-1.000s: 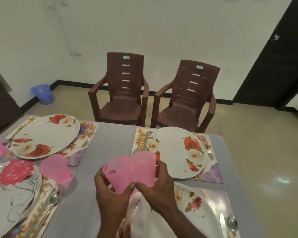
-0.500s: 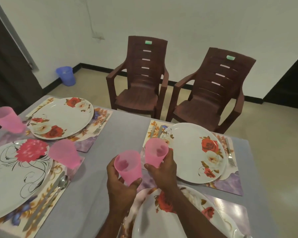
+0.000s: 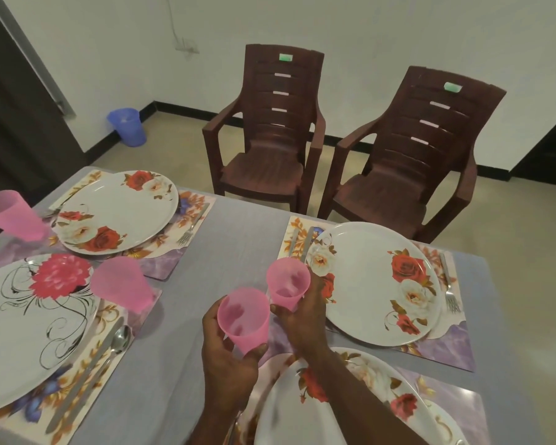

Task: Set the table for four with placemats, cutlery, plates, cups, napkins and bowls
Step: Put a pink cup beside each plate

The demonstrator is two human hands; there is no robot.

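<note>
My left hand [image 3: 227,358] grips one pink plastic cup [image 3: 243,317] upright above the grey table [image 3: 238,232]. My right hand [image 3: 305,319] holds a second pink cup [image 3: 288,282] just left of the far right rose plate [image 3: 374,282], over its placemat's corner. Two more pink cups stand on the left: one [image 3: 119,284] beside the pink-flower plate [image 3: 26,329], one [image 3: 8,215] at the far left edge. A rose plate [image 3: 118,211] lies at far left and another plate [image 3: 334,403] under my right forearm. Each plate lies on a floral placemat with cutlery.
Two brown plastic chairs [image 3: 270,130] [image 3: 411,155] stand beyond the table's far edge. A blue bin [image 3: 127,126] is in the floor corner at the back left. A fork [image 3: 448,284] lies right of the far right plate, a spoon and knife [image 3: 109,348] right of the near left plate.
The two cups, pressed together a second ago, are now apart and upright, one in each hand. My right hand has carried its cup toward the far right plate. The view tilted down.
</note>
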